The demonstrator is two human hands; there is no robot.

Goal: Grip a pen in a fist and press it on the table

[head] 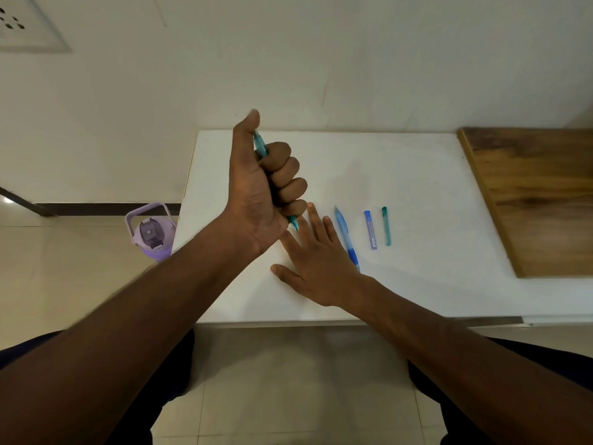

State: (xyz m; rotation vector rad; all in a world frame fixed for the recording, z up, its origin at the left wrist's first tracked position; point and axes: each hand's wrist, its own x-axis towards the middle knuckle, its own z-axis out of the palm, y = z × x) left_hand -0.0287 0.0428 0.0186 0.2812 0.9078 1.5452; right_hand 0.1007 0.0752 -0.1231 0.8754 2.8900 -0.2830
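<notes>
Wall: a plain cream wall (pixel 321 53) filled the upper half of the view, behind the tabletop.
Floor: pale floor tiles (pixel 282 380) showed below the tabletop's near edge, between the person's dark-clothed legs.
Tabletop: a white tabletop (pixel 417 175) stretched across the middle of the view.
Wooden board: a brown wooden board (pixel 539 200) lay on the tabletop's right end.
Left hand: the left hand (pixel 263 187) was raised above the tabletop's left part, its grip clenched in a fist around a teal mechanical pencil, thumb pointing up beside the pencil's top end.
Right hand: the right hand (pixel 321 271) lay flat on the tabletop, its grip released, fingers straight and spread, just below the left fist.
Water bottle: a lilac water bottle (pixel 150 234) with a handle stood on the floor, left of the tabletop.
Teal mechanical pencil: the teal mechanical pencil (pixel 260 146) stood nearly upright in the left fist, its tip poking out below, close above the right hand's fingers.
Blue pen: a blue pen (pixel 345 234) lay on the tabletop just right of the right hand's fingers.
Lead case: a small blue lead case (pixel 370 230) lay right of the blue pen.
Teal cap: a slim teal cap (pixel 386 225) lay just right of the lead case.
</notes>
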